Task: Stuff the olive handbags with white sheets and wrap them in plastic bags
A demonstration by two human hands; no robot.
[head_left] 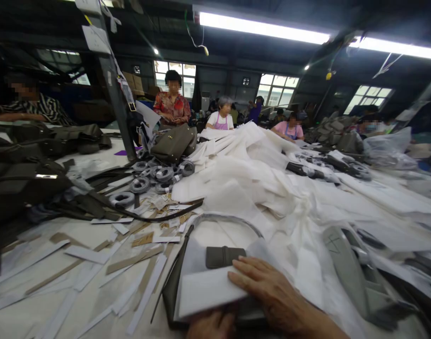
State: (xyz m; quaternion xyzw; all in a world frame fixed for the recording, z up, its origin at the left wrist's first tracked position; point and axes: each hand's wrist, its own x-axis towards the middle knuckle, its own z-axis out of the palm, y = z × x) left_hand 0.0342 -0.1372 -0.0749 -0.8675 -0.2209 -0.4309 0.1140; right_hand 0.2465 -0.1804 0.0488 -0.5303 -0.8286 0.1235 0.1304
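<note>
A dark olive handbag lies at the bottom centre, its handle wrapped in clear film and arched away from me. A small olive flap shows on its front. Below the flap lies a folded white foam sheet. My right hand rests on the right end of this sheet, fingers stretched out over it and the flap's edge. My left hand is at the bottom edge of the view, under the sheet's near edge, its fingertips hidden.
White foam sheets are heaped behind the bag. Paper and card strips litter the left side, with wrapped coils beyond. A grey tape dispenser stands right. Olive bags pile up far left. Several people work across the table.
</note>
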